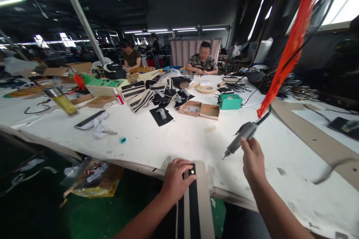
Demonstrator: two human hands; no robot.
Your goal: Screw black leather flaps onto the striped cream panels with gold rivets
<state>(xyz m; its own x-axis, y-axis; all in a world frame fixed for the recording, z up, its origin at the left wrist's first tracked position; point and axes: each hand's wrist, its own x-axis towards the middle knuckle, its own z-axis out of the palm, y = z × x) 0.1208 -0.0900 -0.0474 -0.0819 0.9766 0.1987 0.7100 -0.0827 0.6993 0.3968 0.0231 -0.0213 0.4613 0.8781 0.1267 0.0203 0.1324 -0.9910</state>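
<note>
My left hand is closed on the end of a long beige and black striped panel at the table's front edge. Between its thumb and fingertips shows a small black tab with a brass-coloured stud. My right hand grips a grey electric screwdriver from the side, above the table to the right of the panel. The screwdriver's bit points down and left, apart from the stud. A cord and a frayed orange-red strap run up from the tool.
Beyond lie two small cardboard boxes, a green box-shaped device, a pile of striped pieces and a bottle of yellow liquid. A blue ring lies nearer. A person sits across the table; others are farther back.
</note>
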